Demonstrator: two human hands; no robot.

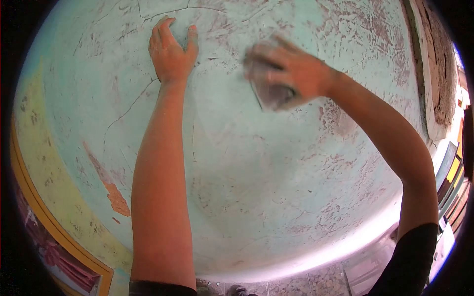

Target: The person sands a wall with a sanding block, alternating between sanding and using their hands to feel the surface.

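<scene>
In front of me rises a pale turquoise wall (237, 148), cracked and mottled with worn, rough patches. My left hand (173, 54) rests against its upper part, thumb and fingers apart, holding nothing. To the right, my right hand (301, 71) is smeared by motion. Under its fingers is a greyish piece of sandpaper (271, 93), pressed flat to the wall. One straight edge and a corner of the piece show below the fingers; the rest is covered by the hand.
A yellowish wall strip (64, 182) and an orange-yellow frame (44, 222) with dark pink cloth (69, 261) lie at left. Orange shows in a peeled patch (117, 198). A worn edge frame (437, 64) runs down the right. Tiled floor (316, 282) and a shoe (237, 290) appear below.
</scene>
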